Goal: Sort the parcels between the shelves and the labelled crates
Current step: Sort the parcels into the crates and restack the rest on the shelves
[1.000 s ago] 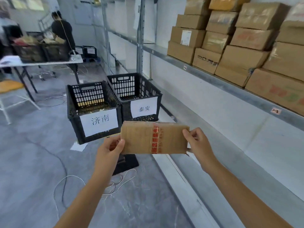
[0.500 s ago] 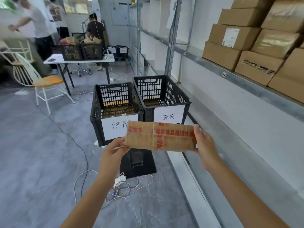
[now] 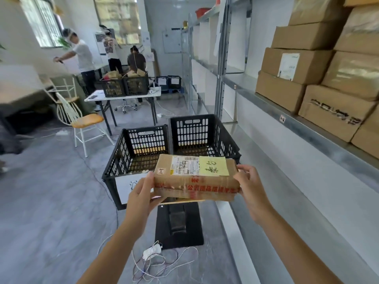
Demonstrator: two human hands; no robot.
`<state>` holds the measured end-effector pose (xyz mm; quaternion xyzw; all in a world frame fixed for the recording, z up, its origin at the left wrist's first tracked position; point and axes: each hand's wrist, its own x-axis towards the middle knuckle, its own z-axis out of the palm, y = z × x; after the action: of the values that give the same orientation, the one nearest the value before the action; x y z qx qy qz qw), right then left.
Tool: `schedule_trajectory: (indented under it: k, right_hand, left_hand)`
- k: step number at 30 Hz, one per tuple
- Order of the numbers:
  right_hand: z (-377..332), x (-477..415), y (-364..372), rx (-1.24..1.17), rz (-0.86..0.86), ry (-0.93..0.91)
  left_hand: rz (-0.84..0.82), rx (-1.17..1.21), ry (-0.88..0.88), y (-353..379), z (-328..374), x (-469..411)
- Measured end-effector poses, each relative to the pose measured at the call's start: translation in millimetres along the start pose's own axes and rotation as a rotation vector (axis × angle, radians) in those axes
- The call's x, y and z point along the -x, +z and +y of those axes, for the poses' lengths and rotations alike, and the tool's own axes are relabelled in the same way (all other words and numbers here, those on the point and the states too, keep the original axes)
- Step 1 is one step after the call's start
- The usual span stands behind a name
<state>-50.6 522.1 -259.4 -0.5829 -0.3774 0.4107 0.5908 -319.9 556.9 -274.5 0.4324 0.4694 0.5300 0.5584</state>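
Taped cardboard parcel, yellow note up, gripped at both ends by left hand and right hand fingers, above two black crates.

Brown parcel, yellow note, black crates

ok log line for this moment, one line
parcel | held by left hand and right hand | yellow note up | above crates

a parcel warehouse: metal shelving stacked with cartons, labelled crates on the floor.
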Motion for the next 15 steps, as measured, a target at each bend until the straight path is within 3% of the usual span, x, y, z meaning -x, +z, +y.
schedule_trajectory:
  k: [5, 10, 15]
  right_hand:
    - [17.7, -22.3, -20.4, 0.104, -0.146, 0.047]
    - [9.5, -53.5, -28.6, 0.164, -0.171, 0.099]
    - [-15.7, -103.5, -37.9, 0.186, -0.438, 0.231]
  left_hand:
    - [-0.023, 0.051, -0.06, 28.4, -10.5, -19.4]
    - [0.023, 0.072, 0.001, 49.6, -5.8, -49.4]
    - [-0.08, 0.04, 0.007, 63.7, 11.3, -98.7]
